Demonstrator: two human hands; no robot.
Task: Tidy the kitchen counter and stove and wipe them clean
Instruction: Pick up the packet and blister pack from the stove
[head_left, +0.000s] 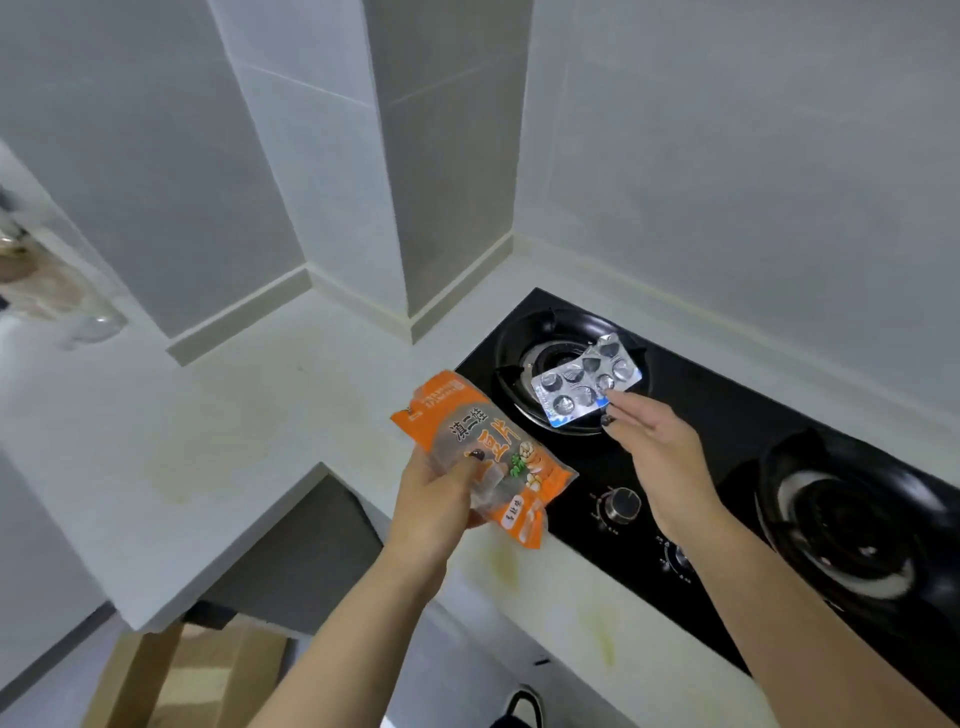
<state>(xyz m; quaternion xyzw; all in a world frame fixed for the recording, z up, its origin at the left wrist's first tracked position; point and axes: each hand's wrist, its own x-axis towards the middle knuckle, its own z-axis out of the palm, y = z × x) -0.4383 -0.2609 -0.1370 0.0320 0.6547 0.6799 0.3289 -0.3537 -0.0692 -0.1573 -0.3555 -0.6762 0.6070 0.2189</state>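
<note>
Right burner (852, 535) blurred; jars (47, 280) at left edge blurred, cut off.

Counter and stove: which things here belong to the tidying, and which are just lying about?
Job: orange snack packet in left hand; blister pack at right hand fingertips; black stove; stained counter.
Lying about: cardboard box; shoe.

Even, soft light; edges bowed; left rim blurred.

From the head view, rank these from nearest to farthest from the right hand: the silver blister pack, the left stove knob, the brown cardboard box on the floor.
1. Silver blister pack, at the right hand's fingertips, over the left burner.
2. Left stove knob, just below the hand.
3. Brown cardboard box, on the floor, far lower left.
</note>
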